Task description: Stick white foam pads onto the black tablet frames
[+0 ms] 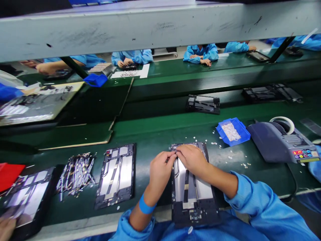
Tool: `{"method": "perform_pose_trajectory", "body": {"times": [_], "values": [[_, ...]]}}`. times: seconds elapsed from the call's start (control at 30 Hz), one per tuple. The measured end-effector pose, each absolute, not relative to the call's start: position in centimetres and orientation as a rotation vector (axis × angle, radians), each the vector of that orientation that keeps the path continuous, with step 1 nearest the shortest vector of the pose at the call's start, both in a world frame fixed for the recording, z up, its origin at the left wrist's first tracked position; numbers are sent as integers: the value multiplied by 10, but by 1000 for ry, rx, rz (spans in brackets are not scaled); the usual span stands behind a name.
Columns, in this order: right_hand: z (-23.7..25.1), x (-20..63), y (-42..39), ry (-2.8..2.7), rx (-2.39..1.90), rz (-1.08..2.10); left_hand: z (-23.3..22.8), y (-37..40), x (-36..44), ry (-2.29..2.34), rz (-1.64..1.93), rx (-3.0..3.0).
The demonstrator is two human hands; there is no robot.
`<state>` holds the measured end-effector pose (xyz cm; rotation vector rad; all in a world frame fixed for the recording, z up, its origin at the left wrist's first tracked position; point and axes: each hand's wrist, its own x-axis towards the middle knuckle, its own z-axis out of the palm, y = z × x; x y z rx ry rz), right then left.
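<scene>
At the bench's [150, 140] near left corner, a co-worker's hand [6, 227] touches a tablet [31, 197], a red sheet [11, 174] beyond it. Next, a loose heap of strips [76, 174], which a stray elbow could scatter against the second tablet [115, 177], lying just right of it towards the near edge.

Now the centre: the left hand [157, 172], thumb and forefinger pinched on a tiny dark part [176, 151], too small to identify, over the far end of the middle tablet [189, 211]. The right hand [193, 160] arches across that tablet, fingertips closed on the same part. One slip and it could vanish into the frame; too hard a tug might tear it. The tablet's near end seems to reach over the near edge, so a nudge from the body could skew it.

Rightward, white scraps [232, 157] litter the green surface; one could find its way into the tablet. Then a blue tray [244, 130] of white bits and, by the right edge, a tape machine [265, 140].

Across the room, blue-sleeved co-workers [200, 53] line a far bench [165, 68], under a scuffed grey beam [140, 31].
</scene>
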<state>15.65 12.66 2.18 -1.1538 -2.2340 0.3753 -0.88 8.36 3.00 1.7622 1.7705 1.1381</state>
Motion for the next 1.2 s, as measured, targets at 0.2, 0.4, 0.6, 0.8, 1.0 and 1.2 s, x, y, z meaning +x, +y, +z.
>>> {"method": "perform_pose_trajectory", "body": {"times": [0.2, 0.4, 0.6, 0.8, 1.0, 1.2], "values": [[19, 160, 125, -2272, -1095, 243, 28, 84, -7, 1785, 1129, 1869], [18, 155, 129, -2237, -1187, 384, 27, 80, -8, 1794, 1130, 2100], [37, 160, 138, -2157, -1322, 573, 30, 86, -7, 1767, 1078, 1765], [63, 291, 172, -1875, -2028, 160, 24, 103, -10, 1601, 1124, 1168], [56, 351, 187, -2028, -2398, -34, 19, 111, -9, 1535, 1181, 1000], [55, 219, 141, -2277, -1425, 479, 20, 106, -6, 1589, 1223, 1008]]}}
